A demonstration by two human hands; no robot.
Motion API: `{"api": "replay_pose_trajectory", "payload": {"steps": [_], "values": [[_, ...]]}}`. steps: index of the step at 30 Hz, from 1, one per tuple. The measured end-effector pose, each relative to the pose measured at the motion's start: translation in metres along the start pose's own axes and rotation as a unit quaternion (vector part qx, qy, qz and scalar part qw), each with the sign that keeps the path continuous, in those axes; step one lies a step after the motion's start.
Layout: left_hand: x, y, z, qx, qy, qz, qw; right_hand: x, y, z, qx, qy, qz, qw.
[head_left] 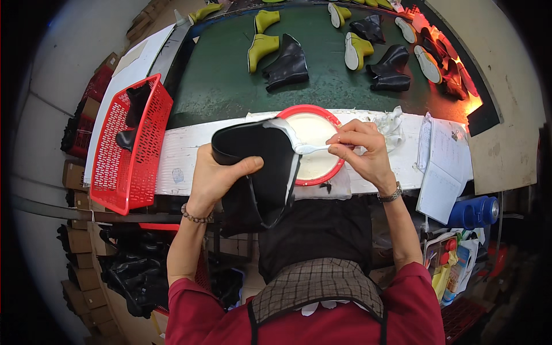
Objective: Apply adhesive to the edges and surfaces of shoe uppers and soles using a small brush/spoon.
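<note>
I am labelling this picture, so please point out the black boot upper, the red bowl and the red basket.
black boot upper [261,158], head view, on its black side panel.
red bowl [310,108], head view, on its far rim.
red basket [118,155], head view, on its mesh side wall.

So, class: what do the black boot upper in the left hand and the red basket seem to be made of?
Boot upper: probably leather or a synthetic, matte black, bending softly in the left hand. Red basket: likely moulded plastic, glossy, with a regular open lattice.
</note>
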State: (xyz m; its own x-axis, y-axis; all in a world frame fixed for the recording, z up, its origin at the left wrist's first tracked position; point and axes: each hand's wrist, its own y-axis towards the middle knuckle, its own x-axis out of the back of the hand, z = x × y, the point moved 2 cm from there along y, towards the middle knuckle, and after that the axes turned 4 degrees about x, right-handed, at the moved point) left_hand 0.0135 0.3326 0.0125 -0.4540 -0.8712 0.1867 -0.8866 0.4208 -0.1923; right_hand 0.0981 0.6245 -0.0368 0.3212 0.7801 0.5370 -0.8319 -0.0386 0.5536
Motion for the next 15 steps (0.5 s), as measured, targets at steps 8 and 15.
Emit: {"api": "replay_pose_trajectory", "payload": {"steps": [8, 15], "values": [[0.015, 0.017, 0.011, -0.111, 0.022, -0.117, 0.987, -0.018, -0.005, 0.003, -0.018, 0.064, -0.017, 0.998], [0.086, 0.068, 0.061, -0.122, 0.321, -0.24, 0.908, -0.006, -0.048, -0.048, -0.16, -0.041, -0.1, 0.981]]}}
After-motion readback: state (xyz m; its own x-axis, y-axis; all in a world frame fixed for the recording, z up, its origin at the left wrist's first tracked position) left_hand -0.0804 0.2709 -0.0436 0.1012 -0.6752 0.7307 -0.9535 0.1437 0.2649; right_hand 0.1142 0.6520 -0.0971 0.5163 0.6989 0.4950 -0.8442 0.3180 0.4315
